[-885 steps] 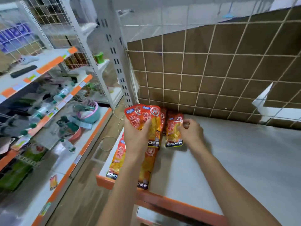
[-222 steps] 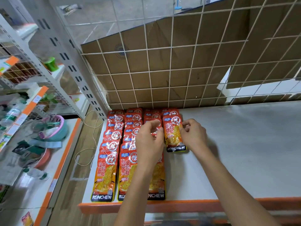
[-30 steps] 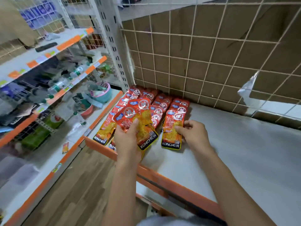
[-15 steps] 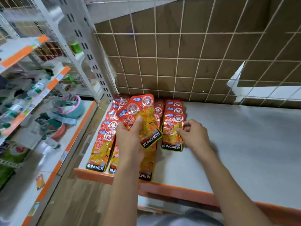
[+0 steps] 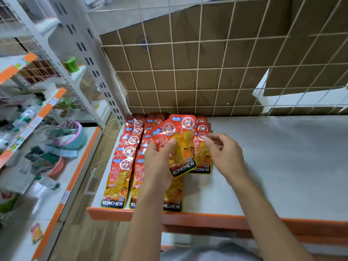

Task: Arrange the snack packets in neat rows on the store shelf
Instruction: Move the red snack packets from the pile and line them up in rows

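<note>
Red packets gripped in left hand, right hand loose alongside

Shelf: we see a pale top with an orange front lip.
Laid packets: we see red-and-yellow KONCHEW pouches lying flat in overlapping rows at its left end.
Held packets: we see two, fanned and tilted, gripped above the rows by the left hand.

packets in rows: shelf left end | wire grid behind
</note>
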